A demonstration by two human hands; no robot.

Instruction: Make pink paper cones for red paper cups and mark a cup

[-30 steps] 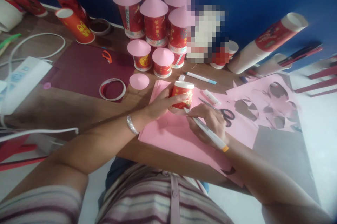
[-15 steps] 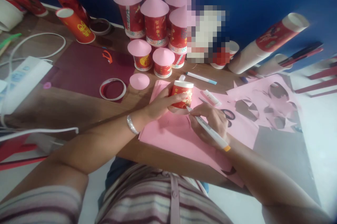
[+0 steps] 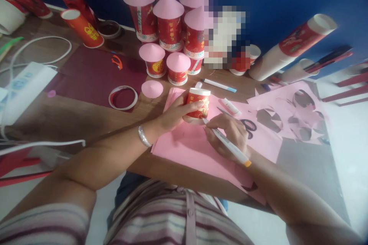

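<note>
My left hand (image 3: 176, 111) is wrapped round a red paper cup (image 3: 197, 111) with gold print, its thumb lying across the front. White bands run along the cup's top and bottom. A white marker with an orange end (image 3: 231, 146) is pinched in my right hand (image 3: 228, 132). Its tip is at the cup's lower white band; whether it touches I cannot tell. Below both hands lie pink paper sheets (image 3: 184, 143). Black-handled scissors (image 3: 248, 127) rest just beyond my right hand, partly hidden by it. Behind them is a white glue stick or tube (image 3: 230, 107).
Several red cups with pink cone tops (image 3: 169, 26) stand stacked at the back. A pink cone (image 3: 152, 89), a blue-ended marker (image 3: 220, 85) and a tape-like ring (image 3: 111, 101) lie nearer. Cut pink paper (image 3: 283, 116) is on the right. A power strip (image 3: 31, 87) with white cables sits left.
The marker tip and my right hand have shifted very slightly left and down along the cup's lower edge. The left hand and cup stay almost in place.
</note>
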